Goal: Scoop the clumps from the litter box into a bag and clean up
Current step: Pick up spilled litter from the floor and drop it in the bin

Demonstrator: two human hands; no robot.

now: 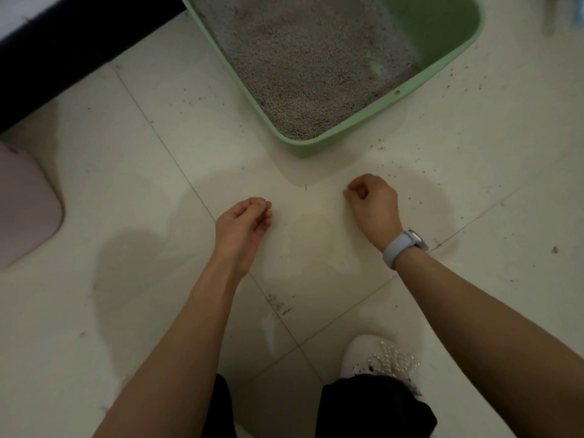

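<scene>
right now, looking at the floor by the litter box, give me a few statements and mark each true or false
1. The pale green plastic litter box holds grey granular litter. True.
2. The right hand grips a scoop. False: no scoop shows, and its curled fingers are down at the tile.
3. A light blue wristwatch sits on the left wrist. False: it is on the right wrist.
4. Stray dark granules lie on the white tiled floor. True.
5. The left hand rests inside the litter box. False: it is over the floor.
</scene>
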